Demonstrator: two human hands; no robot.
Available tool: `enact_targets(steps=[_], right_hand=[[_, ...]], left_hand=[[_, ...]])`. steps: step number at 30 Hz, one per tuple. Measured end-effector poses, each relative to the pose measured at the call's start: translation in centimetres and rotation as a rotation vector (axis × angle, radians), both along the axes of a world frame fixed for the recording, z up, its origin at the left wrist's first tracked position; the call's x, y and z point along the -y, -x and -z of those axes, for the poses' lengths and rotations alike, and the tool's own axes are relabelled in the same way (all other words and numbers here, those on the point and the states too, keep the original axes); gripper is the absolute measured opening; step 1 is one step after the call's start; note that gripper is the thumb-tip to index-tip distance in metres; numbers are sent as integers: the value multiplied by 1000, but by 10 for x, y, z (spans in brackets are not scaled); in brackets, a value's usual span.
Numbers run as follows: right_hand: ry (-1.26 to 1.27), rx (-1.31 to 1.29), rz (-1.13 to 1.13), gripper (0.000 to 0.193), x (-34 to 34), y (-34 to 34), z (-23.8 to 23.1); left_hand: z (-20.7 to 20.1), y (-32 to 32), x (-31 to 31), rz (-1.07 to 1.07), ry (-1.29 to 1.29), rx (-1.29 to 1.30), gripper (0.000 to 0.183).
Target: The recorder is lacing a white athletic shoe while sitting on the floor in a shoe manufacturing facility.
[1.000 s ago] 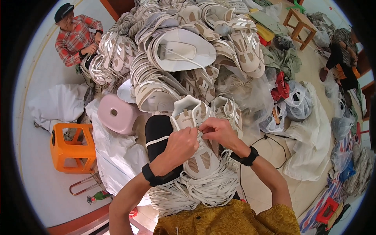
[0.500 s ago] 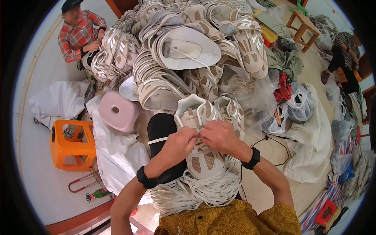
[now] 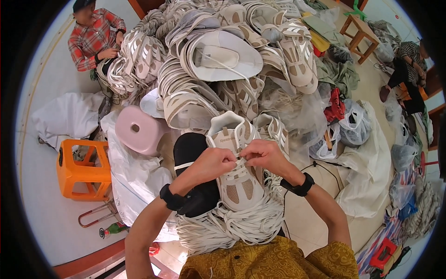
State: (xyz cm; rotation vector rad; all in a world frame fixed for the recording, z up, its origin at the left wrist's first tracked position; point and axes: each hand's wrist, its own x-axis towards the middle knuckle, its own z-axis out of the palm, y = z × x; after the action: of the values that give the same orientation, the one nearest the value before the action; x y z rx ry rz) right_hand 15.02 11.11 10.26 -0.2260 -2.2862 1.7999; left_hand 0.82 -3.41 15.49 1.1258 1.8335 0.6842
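Where a mustard patterned shirt (image 3: 265,262) fills the lower edge, a thick bundle of white laces (image 3: 227,228) lies just beyond it. From that bundle a beige and white shoe upper (image 3: 241,189) extends away from the wearer, centred between the forearms. Its rounded toe points back toward the shirt, its collar opens at the far end, and its long axis runs nearly straight away, the far end leaning slightly left. The left hand (image 3: 214,162) is at the near-left side of the lacing (image 3: 239,168), fingers curled closed; the right hand (image 3: 267,156) meets the lacing from the other side, thumb and fingertips pinched together. Whether a lace lies in either pinch is too small to tell. Left of the upper, alongside it, is a long black form (image 3: 189,148) with a pale band across it. Farther left stand an orange stool (image 3: 65,172) and a pink stool (image 3: 135,137). Beyond the collar rises a large heap of similar uppers (image 3: 186,104), and at far left another person (image 3: 95,35) in a checked shirt sits working.
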Motion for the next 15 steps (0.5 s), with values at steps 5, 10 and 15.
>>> enact_targets(steps=[5, 10, 15], right_hand=[[-14, -14, -16, 20, -3, 3, -2], [164, 53, -20, 17, -2, 7, -6], [-419, -202, -83, 12, -1, 16, -11]], left_hand=[[-4, -7, -5, -88, 67, 154, 13], [-7, -17, 5, -217, -82, 64, 10], [1, -18, 13, -185, -179, 18, 10]])
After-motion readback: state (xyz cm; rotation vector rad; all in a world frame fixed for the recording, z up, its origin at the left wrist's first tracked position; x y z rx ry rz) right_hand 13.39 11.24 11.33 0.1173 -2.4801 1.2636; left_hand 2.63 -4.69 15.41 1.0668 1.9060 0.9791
